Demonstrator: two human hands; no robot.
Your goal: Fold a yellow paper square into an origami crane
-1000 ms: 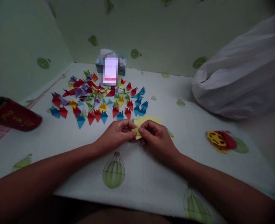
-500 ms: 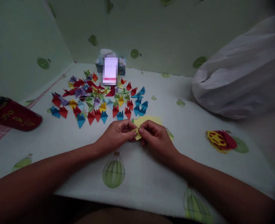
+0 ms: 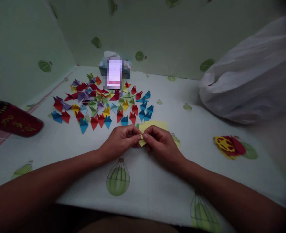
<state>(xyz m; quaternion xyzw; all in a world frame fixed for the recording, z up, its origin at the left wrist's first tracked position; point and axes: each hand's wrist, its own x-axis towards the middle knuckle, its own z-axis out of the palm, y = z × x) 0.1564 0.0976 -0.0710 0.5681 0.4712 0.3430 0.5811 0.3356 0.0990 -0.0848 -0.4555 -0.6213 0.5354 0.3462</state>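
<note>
Between my fingertips is a small folded piece of yellow origami paper (image 3: 142,142), partly covered by the fingers. My left hand (image 3: 124,138) pinches its left side and my right hand (image 3: 161,142) pinches its right side, the two thumbs nearly touching. Just behind my hands, yellow paper sheets (image 3: 157,124) lie on the table, partly hidden by my right hand. Farther back spread several folded paper cranes (image 3: 101,119) in red, blue, purple, green and yellow.
A phone (image 3: 114,72) with a lit, blurred screen leans against a tissue box (image 3: 127,67) at the back. At the left is a red can (image 3: 16,119). A white plastic bag (image 3: 249,84) bulges at the right, with a red and yellow item (image 3: 230,146) nearer me.
The thumbs have shifted slightly on the yellow paper, and less of its upper part shows between them. Otherwise the scene looks the same.
</note>
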